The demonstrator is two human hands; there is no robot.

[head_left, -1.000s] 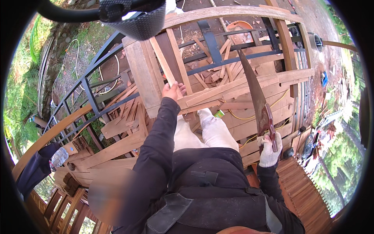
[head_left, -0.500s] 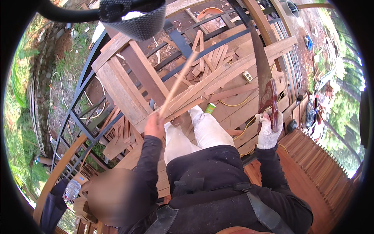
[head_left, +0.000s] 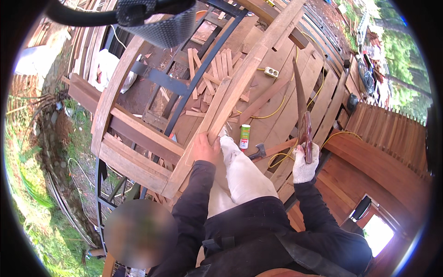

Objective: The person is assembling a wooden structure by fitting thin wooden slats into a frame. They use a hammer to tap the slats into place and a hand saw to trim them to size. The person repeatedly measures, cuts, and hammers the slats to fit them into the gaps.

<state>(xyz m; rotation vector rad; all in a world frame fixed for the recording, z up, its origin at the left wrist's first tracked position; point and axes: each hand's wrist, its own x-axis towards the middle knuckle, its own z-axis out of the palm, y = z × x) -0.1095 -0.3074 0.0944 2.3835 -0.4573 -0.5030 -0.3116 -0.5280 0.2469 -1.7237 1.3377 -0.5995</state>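
My left hand, bare, closes around the near end of a long, light wooden strip. This strip lies along the wooden frame, beside another piece of wood. My right hand, in a white knitted glove, grips the brown wooden handle of a handsaw. The saw's blade points up and away from me, apart from the wood in my left hand. Part of the left fingers is hidden against the wood.
A wooden frame stands at the left, with dark metal bars beyond it. On the plank floor are a green-and-white can, a hatchet, a socket block, a yellow cord and several wood offcuts.
The view has turned. My left hand has brought the strip from raised above the frame down along it. The saw stays in my right hand, lower and closer to my body's middle.
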